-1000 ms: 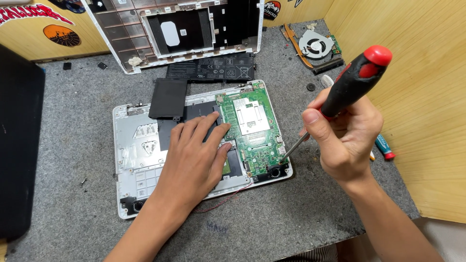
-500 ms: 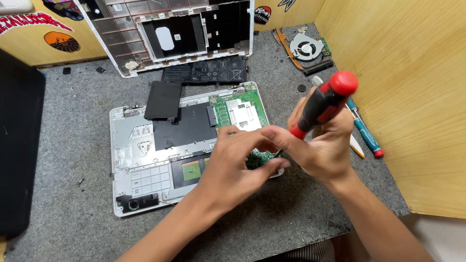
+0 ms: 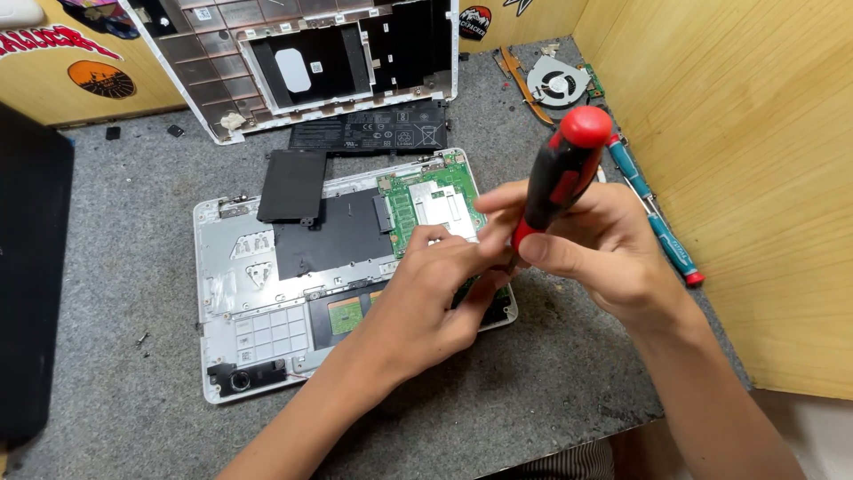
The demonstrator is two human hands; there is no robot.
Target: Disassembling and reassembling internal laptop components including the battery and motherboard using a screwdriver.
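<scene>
Fingers of the right hand [image 3: 604,253] clamp the screwdriver [image 3: 558,182]; handle up-right, tip toward left hand [image 3: 426,298].

Grey felt mat [image 3: 115,267] (laptop chassis [image 3: 222,267], fan [image 3: 558,84]).

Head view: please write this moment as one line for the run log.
right hand: grips red-black screwdriver | left hand: fingers at its tip | below: green board in open laptop base
</scene>
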